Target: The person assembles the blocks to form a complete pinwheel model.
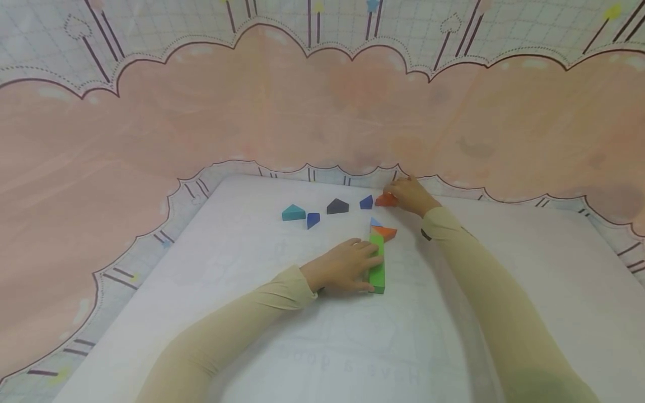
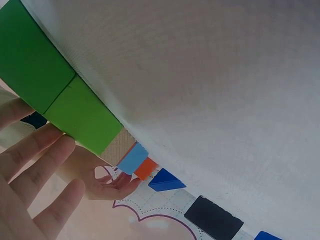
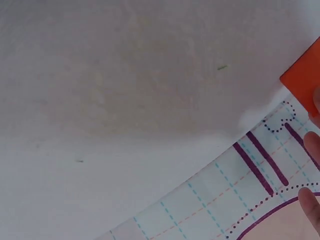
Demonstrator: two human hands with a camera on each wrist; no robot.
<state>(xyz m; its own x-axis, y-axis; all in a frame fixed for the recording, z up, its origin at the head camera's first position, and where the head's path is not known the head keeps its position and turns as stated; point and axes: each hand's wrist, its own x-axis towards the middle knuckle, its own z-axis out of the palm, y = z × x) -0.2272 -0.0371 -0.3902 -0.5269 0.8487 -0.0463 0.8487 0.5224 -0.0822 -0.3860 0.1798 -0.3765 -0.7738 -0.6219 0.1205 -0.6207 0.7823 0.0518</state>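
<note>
My left hand (image 1: 342, 266) lies over a green bar of wooden blocks (image 1: 378, 275), its fingers fairly straight. In the left wrist view those fingers touch the bar's side, which shows a darker and a lighter green stretch (image 2: 82, 117). At the bar's far end sit an orange triangular block (image 1: 387, 232) and a light blue block (image 1: 375, 222). Farther back, my right hand (image 1: 412, 196) pinches a red-orange block (image 1: 384, 200) close to the white surface. The right wrist view catches only this block's orange corner (image 3: 302, 75) and some fingertips at the edge.
Left of the right hand are a blue block (image 1: 367, 202) and a dark grey block (image 1: 337, 206). Another blue block (image 1: 313, 220) and a teal block (image 1: 294, 212) lie farther left. A patterned peach cloth (image 1: 312, 112) borders the white tabletop (image 1: 242, 235) behind them.
</note>
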